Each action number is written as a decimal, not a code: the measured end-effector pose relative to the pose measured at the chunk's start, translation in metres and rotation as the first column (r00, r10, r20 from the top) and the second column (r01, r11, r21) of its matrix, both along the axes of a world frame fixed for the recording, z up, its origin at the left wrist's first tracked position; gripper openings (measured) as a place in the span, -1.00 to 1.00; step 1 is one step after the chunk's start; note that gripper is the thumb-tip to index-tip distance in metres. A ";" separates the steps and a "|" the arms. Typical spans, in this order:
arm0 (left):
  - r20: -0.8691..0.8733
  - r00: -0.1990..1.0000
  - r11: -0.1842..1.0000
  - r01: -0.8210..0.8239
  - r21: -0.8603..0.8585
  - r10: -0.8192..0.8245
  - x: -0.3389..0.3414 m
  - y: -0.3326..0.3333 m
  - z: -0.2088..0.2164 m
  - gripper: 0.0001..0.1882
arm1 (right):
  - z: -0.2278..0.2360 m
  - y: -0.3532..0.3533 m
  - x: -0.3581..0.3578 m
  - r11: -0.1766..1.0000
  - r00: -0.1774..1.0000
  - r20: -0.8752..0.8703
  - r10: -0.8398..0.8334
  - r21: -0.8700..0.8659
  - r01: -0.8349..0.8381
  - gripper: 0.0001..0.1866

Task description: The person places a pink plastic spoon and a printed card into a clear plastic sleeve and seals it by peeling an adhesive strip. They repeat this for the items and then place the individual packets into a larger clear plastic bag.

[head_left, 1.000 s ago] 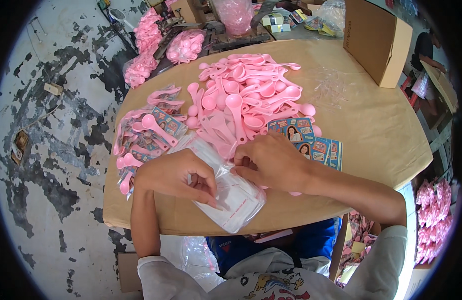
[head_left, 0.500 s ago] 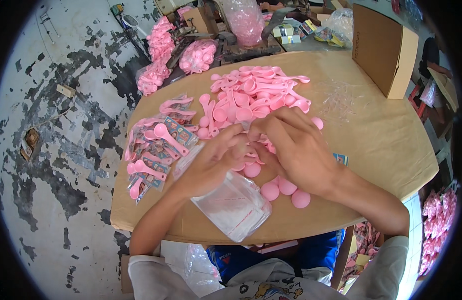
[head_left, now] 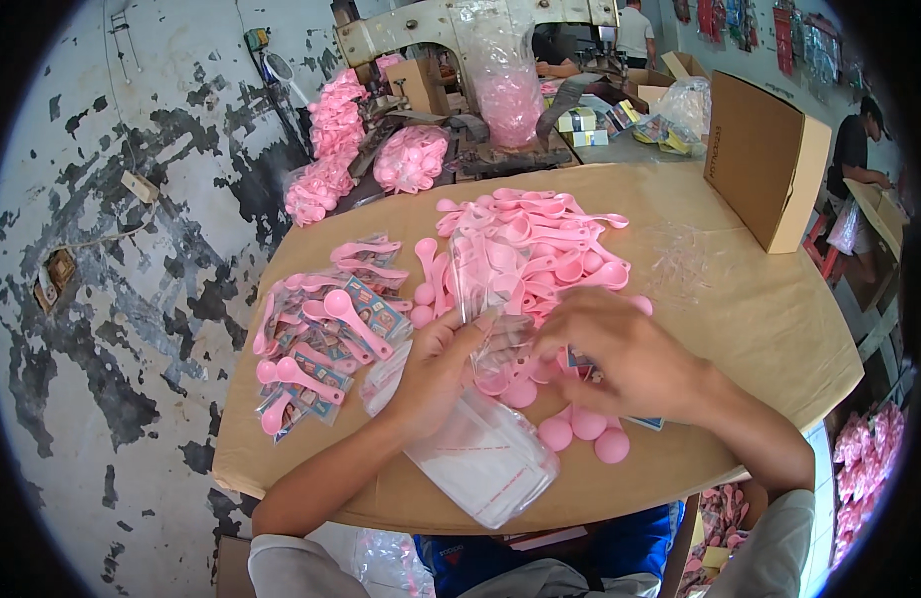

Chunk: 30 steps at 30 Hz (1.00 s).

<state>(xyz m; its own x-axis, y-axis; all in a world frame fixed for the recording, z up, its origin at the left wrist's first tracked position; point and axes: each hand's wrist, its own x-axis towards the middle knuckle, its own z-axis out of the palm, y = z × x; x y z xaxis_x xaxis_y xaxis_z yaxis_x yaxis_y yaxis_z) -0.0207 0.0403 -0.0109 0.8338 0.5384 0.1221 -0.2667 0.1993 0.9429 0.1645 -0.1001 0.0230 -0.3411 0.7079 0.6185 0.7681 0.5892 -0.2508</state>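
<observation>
In my left hand (head_left: pixel 436 374), closed thumb against fingers, is a clear plastic bag (head_left: pixel 470 279), held up before the pile of pink measuring spoons (head_left: pixel 540 234). My right hand (head_left: pixel 625 354) hovers just to its right, fingers curled and smeared by motion; whether it holds anything cannot be made out. Partly hidden beneath it is a printed card (head_left: pixel 580 361). Round pink spoon ends (head_left: pixel 611 446) lie below that hand. A stack of flat clear bags (head_left: pixel 490 458) rests near the table's front edge, under my left wrist.
Bagged spoons with printed cards (head_left: pixel 311 349) are heaped at the left. Small clear plastic pieces (head_left: pixel 680 264) lie at the right, before an upright cardboard box (head_left: pixel 765 159). Behind the brown-covered table (head_left: pixel 779 339) stand a machine (head_left: pixel 480 45) and bags of pink spoons (head_left: pixel 411 159). People are in the background.
My hands, close together before, have come apart. The clear bag now stands up from my left hand, and my right has drawn off to the right. The view has tilted upward.
</observation>
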 end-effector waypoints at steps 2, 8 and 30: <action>0.039 0.998 0.989 0.063 -0.134 -0.058 0.000 0.000 0.005 -0.59 | 0.012 0.002 0.013 0.980 0.986 -0.054 -0.159 -0.130 0.151 -0.71; -0.028 0.999 1.000 -0.030 0.010 0.030 0.002 -0.006 0.003 -0.62 | 0.012 -0.015 0.055 0.752 0.949 0.224 -0.222 -0.581 0.312 -0.48; 0.128 0.989 0.956 -0.033 -0.292 0.073 -0.011 0.022 -0.003 -0.64 | 0.010 -0.007 0.066 0.823 0.968 0.019 -0.250 -0.523 0.223 -0.46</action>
